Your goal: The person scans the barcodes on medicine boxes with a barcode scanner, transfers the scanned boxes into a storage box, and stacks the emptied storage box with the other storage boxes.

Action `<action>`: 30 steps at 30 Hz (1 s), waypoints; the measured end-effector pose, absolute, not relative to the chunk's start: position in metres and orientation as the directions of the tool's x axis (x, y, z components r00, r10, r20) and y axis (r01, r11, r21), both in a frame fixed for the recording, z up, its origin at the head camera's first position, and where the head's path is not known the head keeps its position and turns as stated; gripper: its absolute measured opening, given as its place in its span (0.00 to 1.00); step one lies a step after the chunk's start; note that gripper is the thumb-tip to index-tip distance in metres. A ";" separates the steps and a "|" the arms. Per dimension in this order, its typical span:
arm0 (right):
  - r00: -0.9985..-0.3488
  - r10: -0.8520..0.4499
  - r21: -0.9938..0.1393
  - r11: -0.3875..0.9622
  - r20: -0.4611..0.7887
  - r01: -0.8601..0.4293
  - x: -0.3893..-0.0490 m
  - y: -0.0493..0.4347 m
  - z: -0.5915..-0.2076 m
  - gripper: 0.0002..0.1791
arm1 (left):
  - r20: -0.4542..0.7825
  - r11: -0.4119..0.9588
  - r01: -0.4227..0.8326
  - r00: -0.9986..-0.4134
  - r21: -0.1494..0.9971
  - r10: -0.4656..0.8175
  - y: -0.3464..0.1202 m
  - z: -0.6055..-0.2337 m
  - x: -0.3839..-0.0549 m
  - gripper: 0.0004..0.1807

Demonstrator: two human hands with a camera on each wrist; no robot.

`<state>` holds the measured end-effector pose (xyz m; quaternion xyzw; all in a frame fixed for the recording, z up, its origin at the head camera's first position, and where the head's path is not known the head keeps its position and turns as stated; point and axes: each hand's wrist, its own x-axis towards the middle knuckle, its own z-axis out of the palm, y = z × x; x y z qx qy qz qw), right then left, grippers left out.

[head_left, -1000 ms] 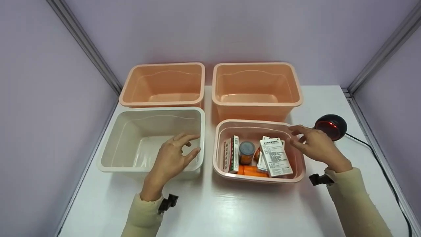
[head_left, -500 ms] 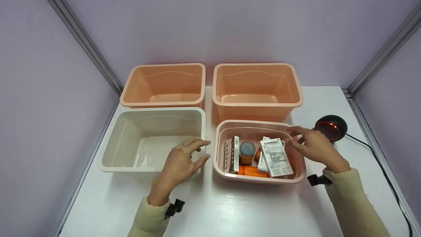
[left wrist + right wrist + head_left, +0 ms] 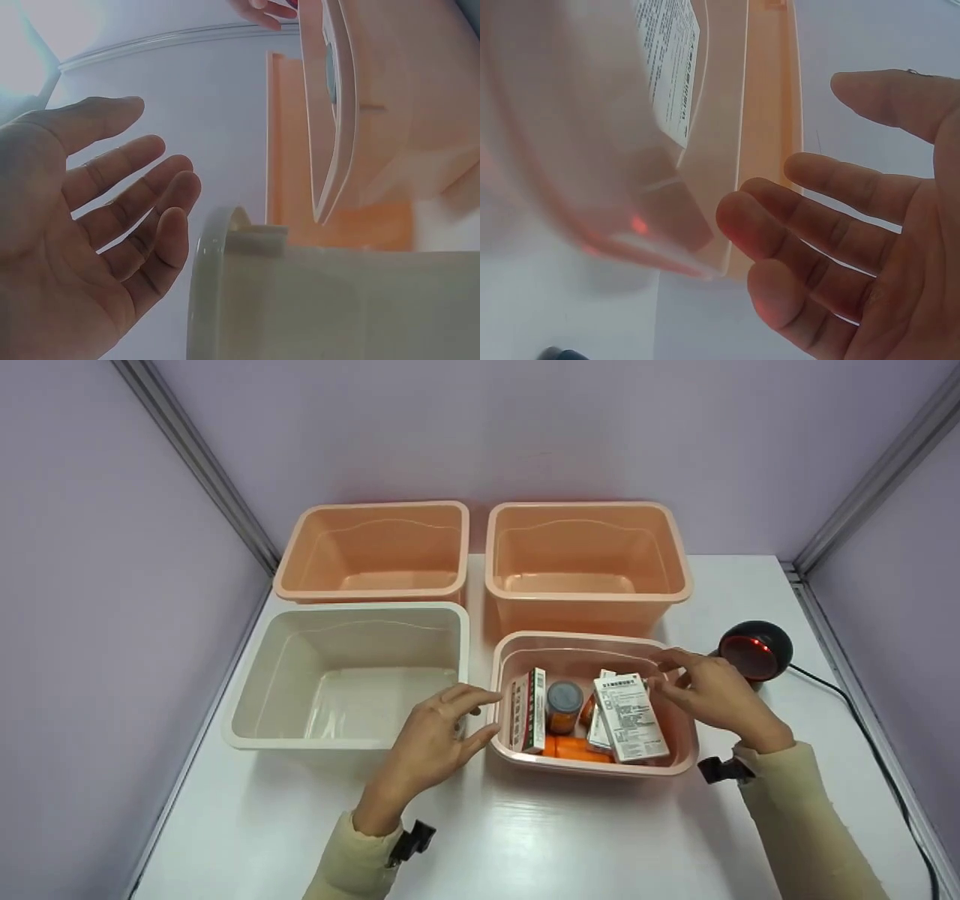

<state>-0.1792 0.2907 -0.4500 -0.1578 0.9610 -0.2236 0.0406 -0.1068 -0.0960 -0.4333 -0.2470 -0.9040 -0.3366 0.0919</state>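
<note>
My left hand hovers between the white bin and the pink bin, its fingers loosely bent and holding nothing. In the left wrist view its palm and spread fingers are bare, apart from both rims. Over the right edge of the pink bin is my right hand, fingers relaxed, also without a thing in them. Inside the pink bin stand a printed carton and a grey-capped bottle. An orange bottle lies at the front, and white medicine boxes are stacked on the right.
Two orange bins, one back left and one back right, stand behind the front pair. A black scanner glowing red sits right of the pink bin. Its cable runs along the right table edge. Walls enclose the table.
My left hand has moved right from over the white bin to the pink bin's left rim. The right hand has shifted only slightly left. The items in the pink bin stay put.
</note>
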 end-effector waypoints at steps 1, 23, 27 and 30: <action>-0.947 -0.320 -0.448 0.849 -0.012 -0.281 -0.179 0.290 -0.450 0.23 | 0.333 0.650 0.511 -0.860 0.563 0.387 -0.095 -0.434 -0.107 0.19; -0.941 -0.337 -0.470 0.835 -0.028 -0.285 -0.178 0.283 -0.456 0.22 | 0.233 0.602 0.470 -0.872 0.645 0.431 -0.078 -0.444 -0.092 0.17; -0.938 -0.347 -0.472 0.829 -0.012 -0.300 -0.178 0.281 -0.458 0.20 | 0.232 0.603 0.480 -0.866 0.638 0.443 -0.076 -0.446 -0.089 0.16; -0.935 -0.354 -0.481 0.824 -0.021 -0.300 -0.178 0.278 -0.459 0.21 | 0.245 0.601 0.486 -0.864 0.635 0.440 -0.075 -0.449 -0.087 0.14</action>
